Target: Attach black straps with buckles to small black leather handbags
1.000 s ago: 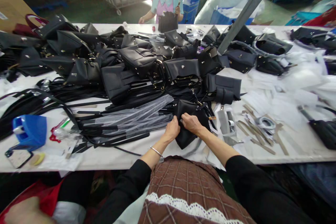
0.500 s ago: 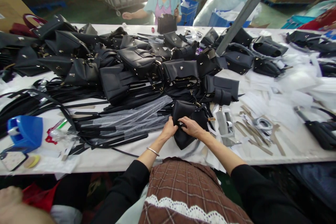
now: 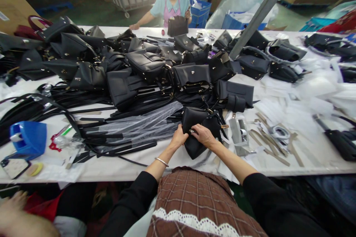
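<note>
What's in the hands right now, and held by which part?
A black bag: left hand at its side edge, right hand at a small metal fitting; the exact grip there is unclear.

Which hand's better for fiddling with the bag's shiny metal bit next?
Probably the right hand: it's at the metal fitting, while the left hand holds the edge of the black handbag.

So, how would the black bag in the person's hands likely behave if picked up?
The bag would probably keep its form, as its smooth faces end in a defined near corner. Its sheen suggests it could be slightly slippery. The thin straps beside it may trail or snag if attached, which I cannot tell.
</note>
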Tool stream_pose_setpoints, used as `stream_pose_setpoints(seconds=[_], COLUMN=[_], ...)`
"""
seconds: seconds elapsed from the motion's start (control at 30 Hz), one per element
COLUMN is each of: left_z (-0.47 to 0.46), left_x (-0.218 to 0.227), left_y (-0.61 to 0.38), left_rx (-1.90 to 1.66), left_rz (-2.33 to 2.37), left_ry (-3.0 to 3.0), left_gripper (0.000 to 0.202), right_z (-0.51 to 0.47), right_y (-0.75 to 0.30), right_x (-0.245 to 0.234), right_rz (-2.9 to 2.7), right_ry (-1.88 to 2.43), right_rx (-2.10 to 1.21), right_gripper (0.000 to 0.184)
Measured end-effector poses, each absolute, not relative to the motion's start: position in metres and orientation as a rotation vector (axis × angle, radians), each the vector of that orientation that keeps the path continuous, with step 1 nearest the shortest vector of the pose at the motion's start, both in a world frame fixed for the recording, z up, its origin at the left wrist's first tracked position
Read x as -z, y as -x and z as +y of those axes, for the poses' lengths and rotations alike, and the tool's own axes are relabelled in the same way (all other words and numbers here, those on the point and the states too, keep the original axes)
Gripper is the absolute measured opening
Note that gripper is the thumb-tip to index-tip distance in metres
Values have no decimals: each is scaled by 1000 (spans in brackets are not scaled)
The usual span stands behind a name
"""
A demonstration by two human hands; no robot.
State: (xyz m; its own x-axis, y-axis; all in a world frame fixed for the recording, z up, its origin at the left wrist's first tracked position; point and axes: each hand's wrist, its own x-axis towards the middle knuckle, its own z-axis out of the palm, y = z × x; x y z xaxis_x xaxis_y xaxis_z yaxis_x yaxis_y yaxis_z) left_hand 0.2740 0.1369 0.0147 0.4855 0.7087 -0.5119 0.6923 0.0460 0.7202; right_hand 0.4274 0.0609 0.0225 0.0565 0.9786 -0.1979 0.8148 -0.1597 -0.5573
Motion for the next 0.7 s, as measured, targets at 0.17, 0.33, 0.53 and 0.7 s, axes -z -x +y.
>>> stream_pose_setpoints(seconds=[0.17, 0.33, 0.53, 0.7], left_z=[134, 131, 131, 131], left_x=[-12, -10, -11, -13], left_y=[-274, -277, -274, -275], left_rx=[-39, -50, -52, -54], left_rz=[1215, 1220, 1226, 1221], left_ry=[-1651, -1679, -1708, -1732], left_gripper=[40, 40, 39, 38], right_z=[66, 77, 74, 74], right_y=[-441, -445, -447, -452], right_x=[-16, -10, -12, -13], right_rz=[-1325, -1018, -871, -921], right_ry=[2214, 2110, 1945, 1985], right_rx=[-1100, -1526, -1717, -1730], right_gripper=[38, 43, 43, 42])
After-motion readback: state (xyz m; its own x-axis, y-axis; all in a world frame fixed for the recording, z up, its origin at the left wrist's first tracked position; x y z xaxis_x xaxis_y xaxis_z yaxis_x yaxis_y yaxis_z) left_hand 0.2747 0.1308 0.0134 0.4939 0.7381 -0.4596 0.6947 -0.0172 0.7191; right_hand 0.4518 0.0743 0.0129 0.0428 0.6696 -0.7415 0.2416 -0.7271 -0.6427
